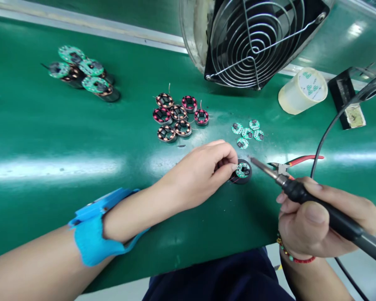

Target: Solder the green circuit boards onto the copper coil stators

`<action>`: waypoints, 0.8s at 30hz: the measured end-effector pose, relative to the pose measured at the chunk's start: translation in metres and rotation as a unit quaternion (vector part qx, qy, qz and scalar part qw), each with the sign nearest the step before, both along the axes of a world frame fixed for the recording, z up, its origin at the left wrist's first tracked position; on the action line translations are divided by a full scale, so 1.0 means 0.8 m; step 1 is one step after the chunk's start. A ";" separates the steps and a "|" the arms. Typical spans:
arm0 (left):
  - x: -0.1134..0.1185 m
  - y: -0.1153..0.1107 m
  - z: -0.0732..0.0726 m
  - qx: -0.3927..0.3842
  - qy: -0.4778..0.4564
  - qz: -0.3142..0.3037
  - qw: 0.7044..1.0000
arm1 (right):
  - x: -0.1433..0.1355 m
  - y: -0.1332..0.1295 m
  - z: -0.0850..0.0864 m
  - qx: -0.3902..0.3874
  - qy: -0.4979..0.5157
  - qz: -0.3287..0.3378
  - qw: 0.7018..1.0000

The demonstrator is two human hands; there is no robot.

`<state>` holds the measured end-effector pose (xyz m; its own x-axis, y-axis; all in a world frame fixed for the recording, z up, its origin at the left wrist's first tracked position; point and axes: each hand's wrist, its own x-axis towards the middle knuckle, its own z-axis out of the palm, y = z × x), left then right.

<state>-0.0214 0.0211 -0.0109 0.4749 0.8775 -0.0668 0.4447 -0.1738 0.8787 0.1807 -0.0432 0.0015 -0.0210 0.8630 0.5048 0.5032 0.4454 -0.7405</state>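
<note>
My left hand [207, 171], with a blue strap [95, 240] on its wrist, has thumb and fingers pinched at the left edge of a round green circuit board [243, 170]. That board lies on a black round part [240, 181]. Whether the fingertips grip the board or a thin wire there is too small to tell. My right hand [322, 217] is closed around a black soldering iron [329, 213]. The iron's tip is just right of and above the board, apart from it. Several small green boards [247, 133] lie behind the black part.
Several copper-wound rings [178, 112] lie at the centre, and stacked assemblies [94, 83] stand at the back left. A fan [255, 48], tape roll [302, 91] and iron stand [347, 100] are at the back. Red-handled pliers [303, 159] lie beside the iron; its cable arches at right.
</note>
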 end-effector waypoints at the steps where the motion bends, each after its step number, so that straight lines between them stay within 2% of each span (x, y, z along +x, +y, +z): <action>1: 0.000 0.000 0.000 -0.001 -0.002 -0.001 1.000 | -0.004 0.002 0.000 0.017 0.004 -0.023 1.000; 3: -0.001 0.000 0.000 0.000 -0.005 -0.004 1.000 | -0.014 0.006 -0.001 0.016 0.008 -0.055 0.998; 5: -0.001 0.000 -0.001 0.001 -0.005 -0.005 1.000 | -0.022 0.011 -0.001 -0.018 -0.008 -0.054 0.998; 12: 0.002 0.001 -0.002 -0.002 -0.008 -0.003 1.000 | -0.028 0.021 -0.013 -0.104 -0.160 0.066 0.979; 24: -0.005 0.004 -0.003 0.012 -0.013 -0.048 0.999 | -0.022 0.019 -0.023 -0.122 -0.150 0.077 0.978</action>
